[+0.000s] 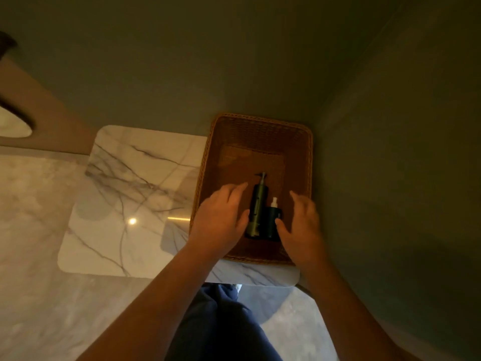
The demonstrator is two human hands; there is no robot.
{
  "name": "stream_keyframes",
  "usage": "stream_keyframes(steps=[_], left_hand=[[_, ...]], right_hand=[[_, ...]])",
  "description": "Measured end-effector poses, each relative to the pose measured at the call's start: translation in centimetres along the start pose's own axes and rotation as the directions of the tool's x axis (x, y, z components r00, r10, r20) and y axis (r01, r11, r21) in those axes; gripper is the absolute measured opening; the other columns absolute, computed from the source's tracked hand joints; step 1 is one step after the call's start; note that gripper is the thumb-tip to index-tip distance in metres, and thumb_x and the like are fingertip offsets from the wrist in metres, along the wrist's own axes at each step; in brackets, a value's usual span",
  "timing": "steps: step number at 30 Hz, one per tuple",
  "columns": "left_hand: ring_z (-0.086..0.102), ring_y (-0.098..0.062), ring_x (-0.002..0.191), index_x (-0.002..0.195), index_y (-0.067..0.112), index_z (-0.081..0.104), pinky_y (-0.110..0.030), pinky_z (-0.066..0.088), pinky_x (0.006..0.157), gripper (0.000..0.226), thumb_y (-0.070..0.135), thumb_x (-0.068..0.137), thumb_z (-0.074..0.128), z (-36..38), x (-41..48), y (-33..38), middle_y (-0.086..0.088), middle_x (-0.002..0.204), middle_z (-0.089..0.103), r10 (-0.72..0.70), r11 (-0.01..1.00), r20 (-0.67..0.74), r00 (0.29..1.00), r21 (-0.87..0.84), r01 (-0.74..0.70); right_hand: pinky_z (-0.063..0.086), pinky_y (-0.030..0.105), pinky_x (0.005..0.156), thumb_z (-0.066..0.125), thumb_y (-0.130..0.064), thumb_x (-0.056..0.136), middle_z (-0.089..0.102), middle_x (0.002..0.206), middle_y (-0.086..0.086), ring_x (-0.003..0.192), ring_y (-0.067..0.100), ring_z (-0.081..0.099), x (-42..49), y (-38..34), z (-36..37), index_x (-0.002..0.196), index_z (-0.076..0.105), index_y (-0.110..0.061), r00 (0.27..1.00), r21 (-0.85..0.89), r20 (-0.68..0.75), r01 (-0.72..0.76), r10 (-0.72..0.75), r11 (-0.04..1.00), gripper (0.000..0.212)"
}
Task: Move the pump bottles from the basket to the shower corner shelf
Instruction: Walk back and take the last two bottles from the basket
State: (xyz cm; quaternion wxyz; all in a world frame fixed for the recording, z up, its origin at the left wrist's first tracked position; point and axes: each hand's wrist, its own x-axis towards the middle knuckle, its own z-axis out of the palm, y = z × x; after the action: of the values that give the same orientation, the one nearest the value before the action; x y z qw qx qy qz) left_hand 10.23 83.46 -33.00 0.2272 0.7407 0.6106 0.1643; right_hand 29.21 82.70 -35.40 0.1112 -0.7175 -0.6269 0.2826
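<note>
A brown woven basket (pixel 260 126) sits on a marble mat on the floor, in the corner of two dark green walls. Two pump bottles lie side by side in its near half: a tall dark green bottle (pixel 257 204) with a black pump, and a shorter dark bottle (pixel 272 221) with a white pump. My left hand (pixel 221 217) reaches into the basket with fingers spread, its thumb at the green bottle's left side. My right hand (pixel 302 220) is open too, its thumb touching the shorter bottle's right side. Neither hand grips a bottle. No shelf is in view.
The white marble-patterned mat (pixel 130 199) lies on a pale marble floor (pixel 33 230). A brown band and a dark-rimmed white fixture (pixel 15 126) are at the far left. My legs in dark blue trousers (pixel 221 324) stand just in front of the mat.
</note>
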Motion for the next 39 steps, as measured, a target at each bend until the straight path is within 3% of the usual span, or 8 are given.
stream_keyframes(steps=[10,18,23,29,33,39], left_hand=[[0.05,-0.02,0.108,0.14,0.023,0.028,-0.034,0.045,0.085,0.059,0.035,0.087,0.052,9.0,3.5,-5.2,-0.004,0.125,0.048,-0.071,0.997,0.167,0.983,-0.008,0.073],[0.051,-0.025,0.11,0.142,0.02,0.027,-0.038,0.048,0.085,0.06,0.038,0.089,0.05,15.4,5.0,-8.1,-0.008,0.129,0.045,-0.058,0.998,0.29,0.955,0.003,0.06],[0.049,-0.024,0.108,0.146,0.025,0.019,-0.038,0.048,0.083,0.064,0.037,0.09,0.049,19.1,5.7,-9.3,-0.007,0.129,0.041,-0.019,0.999,0.398,0.917,-0.02,0.03],[0.042,-0.026,0.118,0.148,0.026,0.016,-0.04,0.043,0.093,0.063,0.037,0.093,0.045,23.0,6.2,-10.2,-0.01,0.137,0.033,-0.033,0.999,0.485,0.874,0.043,0.013],[0.04,-0.025,0.117,0.149,0.029,0.011,-0.038,0.047,0.088,0.066,0.034,0.093,0.047,25.1,6.6,-10.6,-0.01,0.14,0.028,-0.049,0.999,0.527,0.849,0.014,0.049],[0.047,-0.025,0.11,0.149,0.031,0.008,-0.038,0.053,0.08,0.075,0.032,0.091,0.055,27.3,7.0,-10.5,-0.012,0.14,0.025,-0.132,0.976,0.53,0.838,-0.08,0.204]], right_hand=[[0.04,0.042,0.105,0.062,-0.026,0.087,0.035,0.143,0.007,0.129,0.025,0.039,4.1,3.6,5.6,0.144,0.033,-0.022,0.988,0.0,0.102,-0.115,0.114,0.993,0.064],[0.035,0.029,0.1,0.06,-0.022,0.09,0.033,0.145,0.012,0.129,0.028,0.038,6.4,6.3,11.4,0.145,0.031,-0.018,0.958,0.017,0.127,-0.262,0.258,0.965,0.063],[0.038,0.031,0.099,0.058,-0.019,0.09,0.034,0.142,0.013,0.126,0.028,0.041,8.0,8.4,14.5,0.146,0.029,-0.018,0.94,0.035,0.097,-0.333,0.328,0.942,0.063],[0.035,0.029,0.101,0.056,-0.015,0.091,0.032,0.142,0.015,0.127,0.027,0.039,8.8,10.6,16.8,0.147,0.025,-0.02,0.922,0.084,0.114,-0.381,0.371,0.921,0.064],[0.034,0.021,0.095,0.056,-0.012,0.092,0.031,0.143,0.012,0.127,0.024,0.039,8.8,11.6,17.8,0.148,0.024,-0.02,0.924,0.1,0.125,-0.374,0.362,0.922,0.065],[0.036,0.031,0.104,0.057,-0.011,0.09,0.033,0.143,0.011,0.131,0.025,0.036,8.9,13.1,18.6,0.148,0.025,-0.023,0.917,0.098,0.12,-0.391,0.379,0.915,0.067]])
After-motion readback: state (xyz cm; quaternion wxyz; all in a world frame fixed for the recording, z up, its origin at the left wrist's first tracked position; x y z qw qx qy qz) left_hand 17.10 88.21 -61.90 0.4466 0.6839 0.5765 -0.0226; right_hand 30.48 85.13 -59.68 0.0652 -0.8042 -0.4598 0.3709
